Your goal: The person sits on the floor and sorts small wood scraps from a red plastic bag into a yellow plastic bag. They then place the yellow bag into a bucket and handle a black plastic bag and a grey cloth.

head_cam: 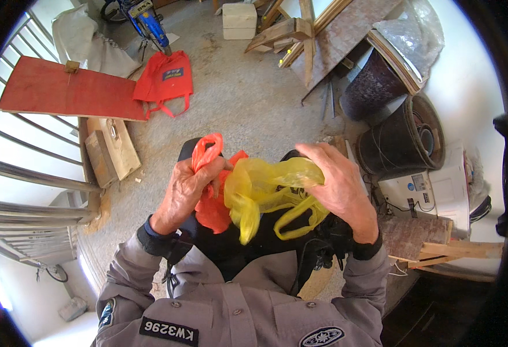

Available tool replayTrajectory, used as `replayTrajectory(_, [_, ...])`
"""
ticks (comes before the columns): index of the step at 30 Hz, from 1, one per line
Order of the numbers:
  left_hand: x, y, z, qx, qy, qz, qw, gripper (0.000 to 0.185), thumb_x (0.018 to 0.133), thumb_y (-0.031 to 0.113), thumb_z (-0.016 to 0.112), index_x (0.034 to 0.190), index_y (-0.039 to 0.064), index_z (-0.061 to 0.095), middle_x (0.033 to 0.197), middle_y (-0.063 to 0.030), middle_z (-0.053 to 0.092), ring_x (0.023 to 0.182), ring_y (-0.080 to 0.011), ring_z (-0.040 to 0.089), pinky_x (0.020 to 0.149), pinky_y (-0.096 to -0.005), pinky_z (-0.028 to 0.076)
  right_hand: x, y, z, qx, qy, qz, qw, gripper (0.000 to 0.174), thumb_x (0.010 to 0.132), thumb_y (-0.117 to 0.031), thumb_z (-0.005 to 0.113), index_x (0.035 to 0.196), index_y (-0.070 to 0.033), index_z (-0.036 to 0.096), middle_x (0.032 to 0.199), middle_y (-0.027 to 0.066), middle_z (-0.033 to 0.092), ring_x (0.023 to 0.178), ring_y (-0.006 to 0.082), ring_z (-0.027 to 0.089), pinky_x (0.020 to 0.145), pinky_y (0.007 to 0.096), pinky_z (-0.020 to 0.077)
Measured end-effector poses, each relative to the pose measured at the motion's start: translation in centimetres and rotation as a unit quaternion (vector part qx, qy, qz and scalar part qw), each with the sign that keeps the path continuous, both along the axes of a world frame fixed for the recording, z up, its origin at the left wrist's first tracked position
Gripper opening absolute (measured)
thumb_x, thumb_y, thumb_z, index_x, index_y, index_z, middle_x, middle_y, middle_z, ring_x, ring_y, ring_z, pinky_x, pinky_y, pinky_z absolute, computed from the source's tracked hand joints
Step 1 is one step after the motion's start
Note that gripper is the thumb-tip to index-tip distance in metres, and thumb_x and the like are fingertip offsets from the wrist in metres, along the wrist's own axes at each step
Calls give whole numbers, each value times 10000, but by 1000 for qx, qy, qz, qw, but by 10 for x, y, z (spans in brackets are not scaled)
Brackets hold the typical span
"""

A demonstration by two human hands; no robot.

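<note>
A thin red plastic bag (212, 212) is bunched in my left hand (189, 186), with a loop of it standing up above the fist. My right hand (338, 186) grips a crumpled yellow plastic bag (258, 182) between thumb and fingers. The yellow bag stretches across to the red one and overlaps its right side; whether the two are joined cannot be told. One yellow handle loop hangs below my right hand. Both bags are held above my lap.
Ahead on the concrete floor lies a red tote bag (167, 80) beside a blue motorbike (147, 24). A red board (69, 89) leans at the left railing. Wooden frames (288, 32), a black bucket (393, 139) and a white appliance (427, 191) stand on the right.
</note>
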State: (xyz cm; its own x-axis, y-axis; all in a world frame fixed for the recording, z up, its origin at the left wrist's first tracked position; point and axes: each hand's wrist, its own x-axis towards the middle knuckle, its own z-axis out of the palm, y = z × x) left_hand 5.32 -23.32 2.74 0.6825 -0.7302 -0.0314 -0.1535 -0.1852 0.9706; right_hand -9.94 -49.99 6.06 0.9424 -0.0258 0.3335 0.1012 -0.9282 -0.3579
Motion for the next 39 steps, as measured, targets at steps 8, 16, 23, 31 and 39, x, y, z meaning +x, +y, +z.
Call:
replayTrajectory(8, [-20,-15,-19,-25,157,37,987,347,1034,312,550,957,-1,678,711,-40,626,663,-99,577,632,-268,423,-3,29,-10,91,34,11,995,474,839,-45,785,1279,-60,608,1198,167,667,1064,382,672,890,434,558])
replayTrajectory(16, [-24,-14,-24,-17,159,35,987,298,1018,297,581,991,12,665,703,-21,594,671,-92,572,628,-264,437,-4,13,-33,-46,18,53,997,550,739,11,725,1272,-58,611,1223,146,652,1309,344,536,1050,460,461])
replayTrajectory(23, [-23,-12,-17,63,148,20,987,363,923,222,741,1202,11,642,860,-28,658,771,-92,613,716,-270,499,20,-3,-53,-44,11,-97,994,246,821,-73,709,1063,-85,671,907,121,664,864,349,677,763,422,551])
replayTrajectory(31, [-36,-21,-17,39,-46,-24,998,1011,775,374,917,1540,-3,373,1144,-176,712,1055,-205,680,959,-359,528,51,5,-23,156,-18,-163,974,211,924,-126,641,1131,-89,655,947,185,726,836,412,698,717,484,543])
replayTrajectory(39, [-31,-34,-20,-32,-11,28,999,665,882,346,838,1329,-50,547,1075,-118,726,1000,-169,684,895,-343,542,44,35,-29,119,7,-33,992,412,836,-54,725,1234,-81,624,1057,153,715,934,392,709,783,434,570])
